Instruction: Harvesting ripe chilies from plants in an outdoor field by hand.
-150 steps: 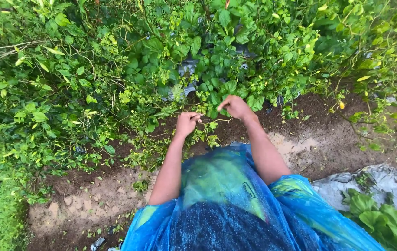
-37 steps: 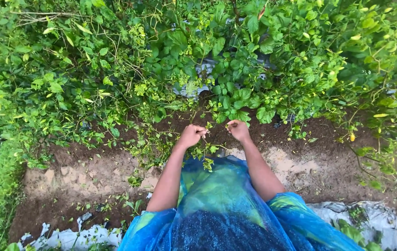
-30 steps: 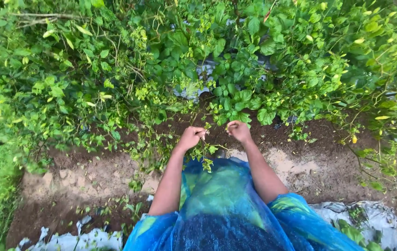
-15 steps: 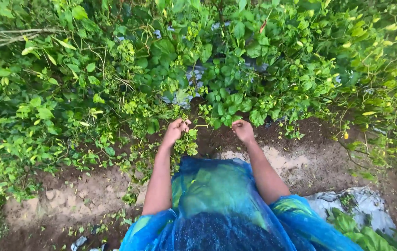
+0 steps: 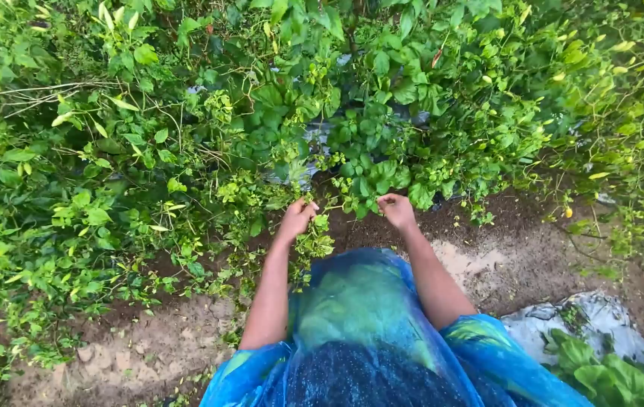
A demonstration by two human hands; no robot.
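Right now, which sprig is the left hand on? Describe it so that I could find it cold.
Start at the dense green hedge of leafy plants above the bare brown soil path. At its lower edge, the left hand pinches a hanging yellow-green leafy sprig, paler than the dark round leaves beside it.

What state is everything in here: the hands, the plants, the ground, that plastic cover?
Left hand: closed on a leafy sprig.
Right hand: fingers curled at the foliage; a grip cannot be told.
Leafy plants: green, dense, some leaves yellowing.
Soil path: bare, damp-looking.
Blue plastic cover: worn, translucent.
Plastic sheet: crumpled on the ground.
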